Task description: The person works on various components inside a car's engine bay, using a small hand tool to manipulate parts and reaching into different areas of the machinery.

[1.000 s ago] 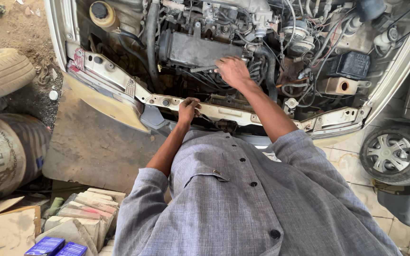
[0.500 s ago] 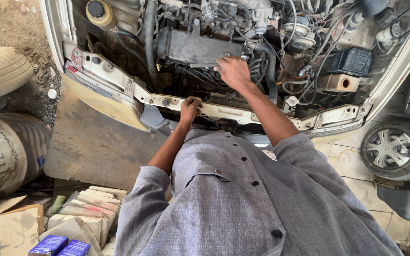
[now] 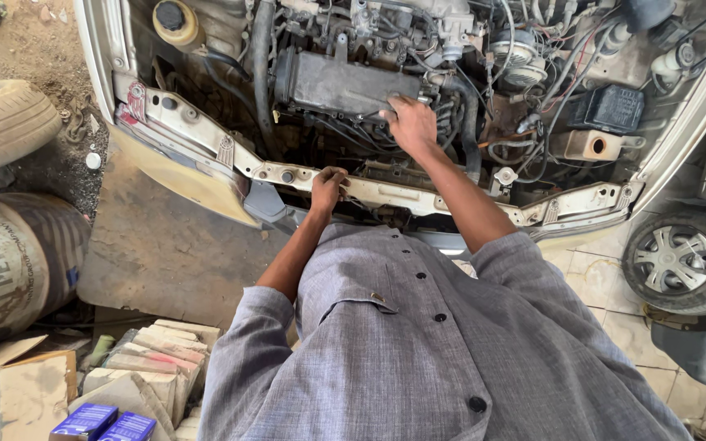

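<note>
I lean over the open engine bay (image 3: 418, 90) of a car. My left hand (image 3: 327, 189) curls over the front crossmember (image 3: 288, 173), a pale metal bar along the bay's front edge; whether it holds anything is hidden. My right hand (image 3: 410, 124) reaches further in, fingers spread and pressed down beside the dark engine cover (image 3: 345, 82), among black hoses and cables. Nothing shows in that hand. My grey buttoned shirt (image 3: 418, 351) fills the lower frame.
A loose tyre (image 3: 2, 122) lies at left above a rusty drum (image 3: 10, 261). Cardboard boxes (image 3: 34, 392), stacked pale blocks (image 3: 157, 359) and two blue packets (image 3: 104, 425) sit at lower left. Another car's wheel (image 3: 684, 261) stands at right on tiled floor.
Both hands stay where they were on the crossmember and beside the engine cover. The view has shifted slightly.
</note>
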